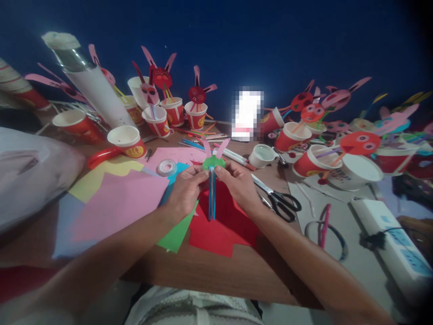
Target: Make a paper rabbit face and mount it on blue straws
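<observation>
Between my two hands is a paper rabbit face [214,163], green with pink ears [221,148]. Blue sticks or straws [211,198] hang down from it, over the red paper [221,225]. My left hand [189,185] pinches the face's left side, thumb in front near the top of the sticks. On the other side my right hand [238,183] grips it the same way, its thumb close to the left one. Fingers hide the face's edges. Black-handled scissors [284,203] lie right of my right hand. A tape roll [167,167] is left of my left hand.
Red paper cups [174,113] holding paper rabbit faces stand along the back. Coloured paper sheets [122,203] spread to the left, beside a plastic bag [30,176]. A white cup [263,155] stands behind the scissors. A power strip [392,239] lies at right.
</observation>
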{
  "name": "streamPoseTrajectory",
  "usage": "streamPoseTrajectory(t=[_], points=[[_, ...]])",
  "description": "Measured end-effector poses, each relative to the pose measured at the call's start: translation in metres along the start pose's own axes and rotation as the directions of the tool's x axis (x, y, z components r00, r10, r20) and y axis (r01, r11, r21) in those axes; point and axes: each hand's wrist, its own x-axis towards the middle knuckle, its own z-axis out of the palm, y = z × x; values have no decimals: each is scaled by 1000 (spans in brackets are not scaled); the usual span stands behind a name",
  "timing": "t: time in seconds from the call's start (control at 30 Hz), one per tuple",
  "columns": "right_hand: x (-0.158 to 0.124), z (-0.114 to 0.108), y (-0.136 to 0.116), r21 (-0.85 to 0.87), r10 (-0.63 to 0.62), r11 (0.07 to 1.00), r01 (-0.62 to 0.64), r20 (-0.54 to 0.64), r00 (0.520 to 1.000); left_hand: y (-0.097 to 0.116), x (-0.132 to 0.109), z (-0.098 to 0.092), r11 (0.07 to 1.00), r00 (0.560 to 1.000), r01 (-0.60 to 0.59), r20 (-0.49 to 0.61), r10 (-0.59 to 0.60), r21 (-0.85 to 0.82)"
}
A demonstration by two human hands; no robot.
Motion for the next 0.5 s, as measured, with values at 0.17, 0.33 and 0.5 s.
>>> streamPoseTrajectory(t=[0.17, 0.33, 0.5], points=[[1, 0, 2, 24, 33, 999, -33, 2, 999, -1, 1, -2, 1000, 1000, 11, 25, -11, -4], [1, 0, -1, 70, 53, 996, -54, 15, 998, -1, 2, -3, 1000, 998, -18, 53, 19, -26], [0, 1, -1, 97, 73, 993, -74, 17, 997, 0, 1, -2, 999, 999, -40, 9, 40, -16]])
